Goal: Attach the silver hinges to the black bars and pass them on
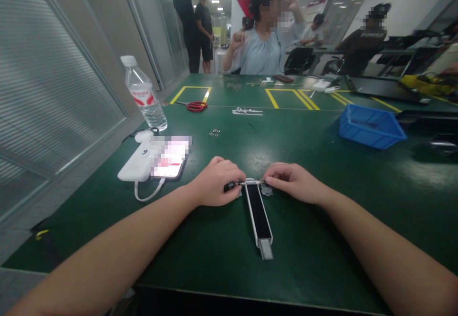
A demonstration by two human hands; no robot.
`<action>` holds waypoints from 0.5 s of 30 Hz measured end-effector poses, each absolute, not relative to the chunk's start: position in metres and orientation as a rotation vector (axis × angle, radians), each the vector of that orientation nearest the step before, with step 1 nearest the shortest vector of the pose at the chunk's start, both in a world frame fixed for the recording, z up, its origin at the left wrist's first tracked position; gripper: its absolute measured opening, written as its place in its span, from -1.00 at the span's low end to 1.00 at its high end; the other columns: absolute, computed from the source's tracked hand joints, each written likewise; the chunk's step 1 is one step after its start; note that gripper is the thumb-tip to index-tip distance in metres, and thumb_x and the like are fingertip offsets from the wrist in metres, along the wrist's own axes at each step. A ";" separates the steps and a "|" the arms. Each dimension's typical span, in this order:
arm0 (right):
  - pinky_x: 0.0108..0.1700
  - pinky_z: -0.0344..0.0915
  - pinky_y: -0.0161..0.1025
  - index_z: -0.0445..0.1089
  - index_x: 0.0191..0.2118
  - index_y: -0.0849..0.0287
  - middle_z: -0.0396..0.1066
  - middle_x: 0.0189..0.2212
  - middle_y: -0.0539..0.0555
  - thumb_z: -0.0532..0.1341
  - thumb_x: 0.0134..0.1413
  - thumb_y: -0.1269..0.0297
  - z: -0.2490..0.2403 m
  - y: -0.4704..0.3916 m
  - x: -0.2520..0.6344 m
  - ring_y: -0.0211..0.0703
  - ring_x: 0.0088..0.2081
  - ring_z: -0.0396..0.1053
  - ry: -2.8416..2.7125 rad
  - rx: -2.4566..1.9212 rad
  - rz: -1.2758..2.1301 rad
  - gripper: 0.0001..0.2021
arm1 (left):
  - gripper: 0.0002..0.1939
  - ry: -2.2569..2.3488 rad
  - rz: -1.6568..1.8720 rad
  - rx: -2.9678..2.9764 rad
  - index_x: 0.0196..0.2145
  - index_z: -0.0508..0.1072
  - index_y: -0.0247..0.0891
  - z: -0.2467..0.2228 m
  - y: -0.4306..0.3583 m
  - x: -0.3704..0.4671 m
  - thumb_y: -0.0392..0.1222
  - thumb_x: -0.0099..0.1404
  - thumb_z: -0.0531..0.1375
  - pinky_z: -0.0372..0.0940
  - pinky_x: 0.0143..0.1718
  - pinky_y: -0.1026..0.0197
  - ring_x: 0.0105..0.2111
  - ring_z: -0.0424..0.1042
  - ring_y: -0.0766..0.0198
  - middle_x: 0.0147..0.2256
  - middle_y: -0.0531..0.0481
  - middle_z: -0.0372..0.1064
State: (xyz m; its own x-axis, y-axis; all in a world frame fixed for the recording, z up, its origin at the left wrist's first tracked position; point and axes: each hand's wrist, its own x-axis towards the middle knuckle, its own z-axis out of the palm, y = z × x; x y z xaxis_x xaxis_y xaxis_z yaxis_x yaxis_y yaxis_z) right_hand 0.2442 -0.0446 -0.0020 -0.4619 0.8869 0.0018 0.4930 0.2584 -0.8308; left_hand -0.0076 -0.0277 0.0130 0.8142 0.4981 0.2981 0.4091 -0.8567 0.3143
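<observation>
A long, narrow piece with a white frame and a black belt-like top [259, 211] lies on the green table [307, 268], pointing towards me. A grey tab [265, 249] sticks out at its near end. Across its far end runs a thin metal rod [252, 182]. My left hand [218, 182] is closed around a small black cylindrical part [231, 185] at the rod's left end. From the other side, my right hand [291, 181] pinches the rod's right end, its fingertips partly hiding the grip. Beneath these fingers lies a small grey jagged piece [266, 190].
Left stand a water bottle [145, 99], a white power bank [134, 163] and a cabled phone [173, 158]. Several small rings [214, 133], white strips [246, 111] and red-handled scissors [196, 107] lie beyond my hands. A blue bin [372, 132] is at right; a person [265, 51] sits opposite.
</observation>
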 end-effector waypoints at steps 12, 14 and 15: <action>-0.42 0.23 -0.27 0.51 -0.32 0.19 0.40 -0.34 0.09 0.24 0.07 0.07 -0.002 -0.044 0.244 -0.29 -0.46 0.26 -2.033 -1.231 1.104 -0.73 | -0.85 0.727 0.555 2.776 -0.29 0.41 -0.22 0.013 -0.029 -0.008 -0.24 0.20 0.06 0.02 -0.11 0.09 -0.28 0.36 0.22 -0.35 0.02 0.44; -0.42 0.24 -0.27 0.51 -0.31 0.19 0.41 -0.33 0.09 0.25 0.07 0.09 -0.002 -0.044 0.244 -0.28 -0.45 0.27 -2.032 -1.231 1.108 -0.74 | -0.84 0.734 0.563 2.783 -0.29 0.41 -0.22 0.013 -0.029 -0.008 -0.24 0.21 0.06 0.00 -0.10 0.07 -0.28 0.36 0.23 -0.35 0.02 0.44; -0.42 0.24 -0.27 0.52 -0.30 0.19 0.41 -0.33 0.09 0.25 0.07 0.09 -0.002 -0.044 0.245 -0.29 -0.45 0.27 -2.032 -1.229 1.112 -0.75 | -0.84 0.732 0.570 2.785 -0.29 0.42 -0.23 0.013 -0.029 -0.008 -0.24 0.21 0.06 0.00 -0.10 0.07 -0.28 0.36 0.23 -0.35 0.03 0.43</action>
